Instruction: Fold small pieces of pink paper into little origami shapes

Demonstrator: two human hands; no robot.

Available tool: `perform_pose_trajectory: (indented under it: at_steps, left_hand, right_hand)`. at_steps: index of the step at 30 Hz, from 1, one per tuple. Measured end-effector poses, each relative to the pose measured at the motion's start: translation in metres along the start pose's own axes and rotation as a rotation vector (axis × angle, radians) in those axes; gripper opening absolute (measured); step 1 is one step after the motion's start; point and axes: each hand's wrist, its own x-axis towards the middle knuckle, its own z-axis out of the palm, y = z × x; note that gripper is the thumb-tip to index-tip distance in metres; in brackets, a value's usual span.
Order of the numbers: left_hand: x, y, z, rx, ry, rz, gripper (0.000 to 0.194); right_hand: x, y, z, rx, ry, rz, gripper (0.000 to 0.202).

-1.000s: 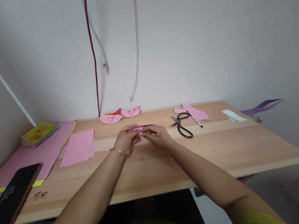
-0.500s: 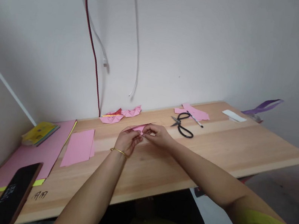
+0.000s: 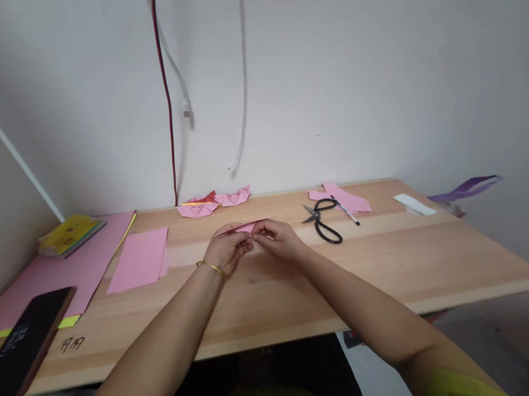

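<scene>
Between my two hands is a small folded piece of pink paper (image 3: 245, 227), held just above the middle of the table. My left hand (image 3: 227, 246), with a gold bracelet at the wrist, is closed on the paper's left and lower part. Finger and thumb of my right hand (image 3: 275, 237) pinch its right side, close to my left thumb. Much of the paper is hidden behind my fingers, so its folds cannot be made out fully.
Folded pink paper pieces (image 3: 199, 209) lie by the wall. Black-handled scissors (image 3: 324, 221), a pen (image 3: 348, 213) and pink scraps (image 3: 355, 203) lie right of my hands. Leftward are cut pink sheets (image 3: 139, 261), large pink sheets (image 3: 52, 284), a yellow pack (image 3: 70, 233) and a phone (image 3: 25, 340).
The pink paper has tilted slightly in my hands, and more of its left edge shows above my left fingers. Both hands stay in nearly the same place.
</scene>
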Motion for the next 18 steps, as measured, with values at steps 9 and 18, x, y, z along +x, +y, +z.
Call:
perform_pose_trajectory:
  at_steps: [9,18]
  left_hand:
    - [0.000,-0.001,-0.001,0.022,-0.032,0.001,0.028]
    - [0.003,-0.004,-0.002,0.047,0.004,-0.014,0.031]
  right_hand:
    - [0.001,0.007,0.013,0.290,0.019,0.170,0.015]
    - [0.002,0.010,0.013,0.328,0.051,0.216,0.019]
